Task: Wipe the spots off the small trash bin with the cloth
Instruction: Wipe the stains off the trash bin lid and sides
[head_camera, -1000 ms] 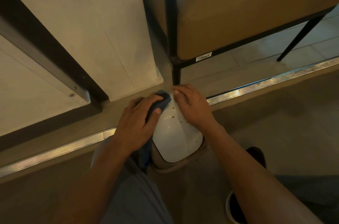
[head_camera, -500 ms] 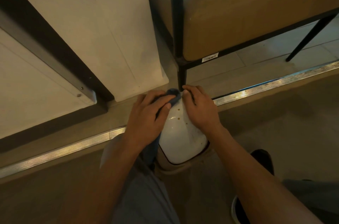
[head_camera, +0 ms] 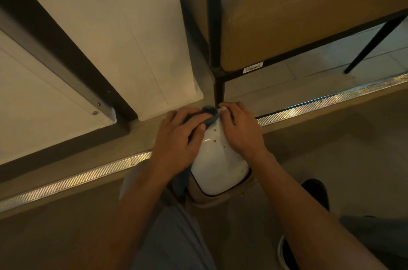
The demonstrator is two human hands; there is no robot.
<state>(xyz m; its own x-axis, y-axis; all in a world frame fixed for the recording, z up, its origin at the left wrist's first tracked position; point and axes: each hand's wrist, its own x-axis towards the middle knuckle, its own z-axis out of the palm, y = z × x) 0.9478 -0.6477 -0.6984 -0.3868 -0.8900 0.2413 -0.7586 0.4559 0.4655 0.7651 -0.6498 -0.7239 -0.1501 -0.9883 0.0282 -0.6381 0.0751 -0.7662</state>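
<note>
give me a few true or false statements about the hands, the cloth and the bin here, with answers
1. The left hand holds the blue cloth against the bin. True.
2. The white bin lid is spotless. False: small brown spots show on it near the right hand.
3. The right hand rests bare on the bin. True.
4. The cloth lies on the floor beside the bin. False: it is pressed to the bin's far end under the left fingers.
5. The bin stands on top of the bench. False: it sits low, in front of the bench's black leg.
</note>
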